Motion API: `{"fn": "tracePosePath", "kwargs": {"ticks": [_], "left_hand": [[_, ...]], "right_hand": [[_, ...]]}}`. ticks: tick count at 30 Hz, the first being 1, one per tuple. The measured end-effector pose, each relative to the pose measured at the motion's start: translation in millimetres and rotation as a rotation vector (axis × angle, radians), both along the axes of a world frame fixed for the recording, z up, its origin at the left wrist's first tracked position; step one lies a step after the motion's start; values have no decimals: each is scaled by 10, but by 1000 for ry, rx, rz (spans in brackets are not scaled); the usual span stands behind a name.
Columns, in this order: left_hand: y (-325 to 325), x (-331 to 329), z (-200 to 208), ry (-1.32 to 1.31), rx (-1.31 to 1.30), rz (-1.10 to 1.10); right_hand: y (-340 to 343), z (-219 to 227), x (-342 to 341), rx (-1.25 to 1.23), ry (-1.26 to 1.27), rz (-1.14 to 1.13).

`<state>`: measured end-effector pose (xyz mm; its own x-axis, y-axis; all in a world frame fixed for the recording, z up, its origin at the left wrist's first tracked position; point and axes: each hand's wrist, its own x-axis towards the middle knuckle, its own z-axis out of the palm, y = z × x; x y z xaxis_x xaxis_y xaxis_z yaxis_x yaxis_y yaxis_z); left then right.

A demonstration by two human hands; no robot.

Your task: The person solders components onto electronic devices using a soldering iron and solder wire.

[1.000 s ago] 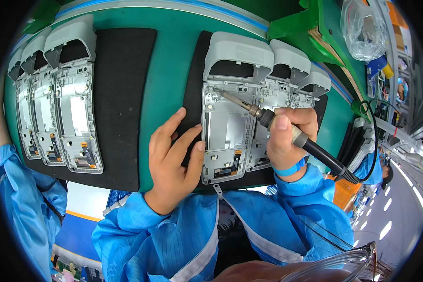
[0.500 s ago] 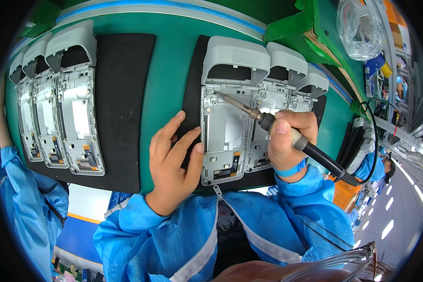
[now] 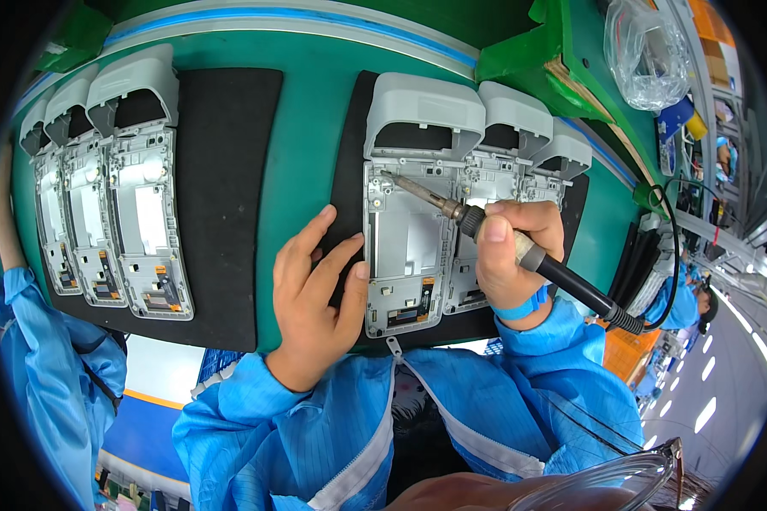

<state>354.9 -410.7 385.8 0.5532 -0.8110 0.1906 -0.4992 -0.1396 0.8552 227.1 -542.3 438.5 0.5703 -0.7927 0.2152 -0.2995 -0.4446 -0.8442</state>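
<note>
My right hand (image 3: 517, 255) is closed around the handle of a soldering iron (image 3: 544, 260), whose cable curves away to the right. The iron's tip reaches the upper left corner of a grey device housing (image 3: 400, 243), just under its raised hood; whether it touches cannot be made out. That housing lies flat on a black mat (image 3: 347, 183). My left hand (image 3: 315, 294) rests at the housing's left edge with its fingers spread, holding nothing. Two similar housings (image 3: 484, 204) lie close to its right, partly hidden by my right hand and the iron.
Further left, several matching housings (image 3: 145, 213) stand in a row on another black mat (image 3: 222, 196). A green box-like stand (image 3: 537, 64) borders the far right, with a clear plastic bag (image 3: 648, 55) beside it. Another person's blue sleeve (image 3: 34, 341) is at the left edge.
My right hand and the soldering iron have shifted slightly left, the tip staying near the housing's upper left corner. My left hand has kept its place.
</note>
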Motion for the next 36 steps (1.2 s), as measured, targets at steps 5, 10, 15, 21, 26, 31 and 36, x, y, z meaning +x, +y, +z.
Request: {"fn": "tracePosePath", "kwargs": {"ticks": [5, 10, 15, 21, 26, 31, 36], "left_hand": [[1, -14, -9, -12, -2, -2], [5, -44, 6, -16, 53, 14], [-11, -97, 30, -38, 19, 22], [0, -150, 56, -4, 14, 76], [7, -182, 66, 20, -15, 80], [6, -227, 70, -10, 39, 95], [-12, -185, 56, 97, 151, 89]], "right_hand": [[-16, 43, -33, -81, 48, 34], [22, 183, -292, -175, -93, -283], [-182, 563, -871, -4, -469, -475], [-294, 963, -1444, -173, -435, -777], [-236, 1197, -1828, 186, -684, -598], [-148, 1310, -2012, 277, -760, -628], [-94, 1454, -2176, 323, -826, -657]]}}
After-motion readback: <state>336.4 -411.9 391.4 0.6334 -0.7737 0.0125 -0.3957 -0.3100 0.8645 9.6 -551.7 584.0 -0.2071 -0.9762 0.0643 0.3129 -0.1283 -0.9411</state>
